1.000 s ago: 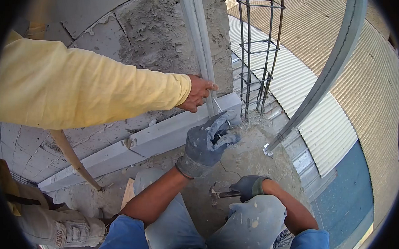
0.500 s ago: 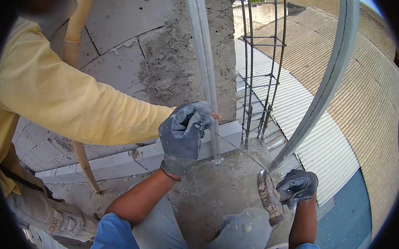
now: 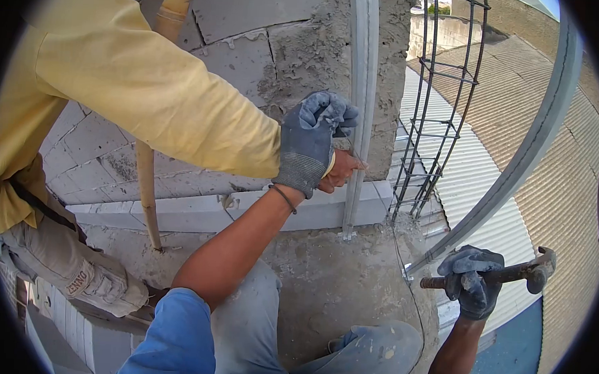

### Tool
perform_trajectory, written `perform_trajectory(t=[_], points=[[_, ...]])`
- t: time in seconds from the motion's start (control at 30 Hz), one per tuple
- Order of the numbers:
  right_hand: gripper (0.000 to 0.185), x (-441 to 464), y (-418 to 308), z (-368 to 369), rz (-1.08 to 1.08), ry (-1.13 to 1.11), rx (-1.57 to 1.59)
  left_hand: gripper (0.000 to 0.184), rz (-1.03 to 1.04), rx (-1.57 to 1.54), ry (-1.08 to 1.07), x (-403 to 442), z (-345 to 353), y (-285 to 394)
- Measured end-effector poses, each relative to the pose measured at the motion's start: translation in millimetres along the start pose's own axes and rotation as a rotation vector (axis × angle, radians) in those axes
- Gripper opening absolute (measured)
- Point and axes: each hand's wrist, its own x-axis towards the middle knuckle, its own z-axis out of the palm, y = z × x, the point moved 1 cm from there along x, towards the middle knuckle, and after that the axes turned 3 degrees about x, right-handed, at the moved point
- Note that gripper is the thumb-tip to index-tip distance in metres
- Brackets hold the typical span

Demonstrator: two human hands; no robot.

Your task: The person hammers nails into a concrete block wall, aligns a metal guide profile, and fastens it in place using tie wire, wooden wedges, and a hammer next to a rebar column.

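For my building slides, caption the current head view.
Gloved right hand gripping a hammer, gloved left hand raised beside an upright post, near a co-worker's yellow sleeve.

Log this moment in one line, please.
left hand: beside grey post | right hand: grips hammer | co-worker's hand: at same post

corrugated roofing (image 3: 517, 96) behind rebar cage (image 3: 440, 121); bamboo pole (image 3: 146, 187) at left.

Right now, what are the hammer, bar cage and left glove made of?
Hammer: likely metal head, dull and worn; handle unclear. Bar cage: probably steel, dull, dark thin rods. Left glove: grey knit fabric, ribbed at the cuff, perhaps coated; pale smears show.
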Motion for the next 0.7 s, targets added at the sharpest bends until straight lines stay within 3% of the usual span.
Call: perform_trajectory(t=[0.17,0.23,0.27,0.33,0.37,0.4,0.43,0.53,0.6,0.7], points=[[0.08,-4.4,17.5,31.4,0.243,0.165,-0.363,0.012,-0.016,-0.008,0.011,-9.4,37.4,5.7],[0.075,-16.2,26.8,47.4,0.225,0.168,-0.346,0.015,0.195,-0.142,0.067,4.0,57.8,-28.3],[0.072,-21.3,32.4,55.6,0.216,0.169,-0.337,0.015,0.192,-0.119,0.081,1.5,51.8,-26.4],[0.072,-25.0,27.3,56.7,0.251,0.099,-0.319,0.009,0.152,-0.023,0.015,1.2,54.3,-15.0],[0.058,-24.8,19.3,56.2,0.343,0.094,-0.301,0.009,0.151,-0.019,0.013,2.0,53.9,-9.8],[0.045,-22.1,14.7,57.7,0.436,0.087,-0.286,0.009,0.017,-0.166,0.011,1.2,48.4,0.9],[0.045,-20.1,18.0,54.8,0.435,0.088,-0.29,0.01,-0.116,-0.318,0.008,0.8,42.1,8.5],[0.026,-8.7,30.0,29.4,0.24,0.214,-0.199,0.017,-0.197,-0.663,-0.146,0.8,30.0,27.4],[0.02,-6.1,34.5,12.9,0.357,0.288,-0.005,0.02,-0.227,-0.598,-0.111,-7.8,39.4,43.3],[0.016,-4.5,35.3,16.1,0.439,0.313,-0.04,0.027,-0.135,-0.527,-0.324,12.6,33.9,27.9]])
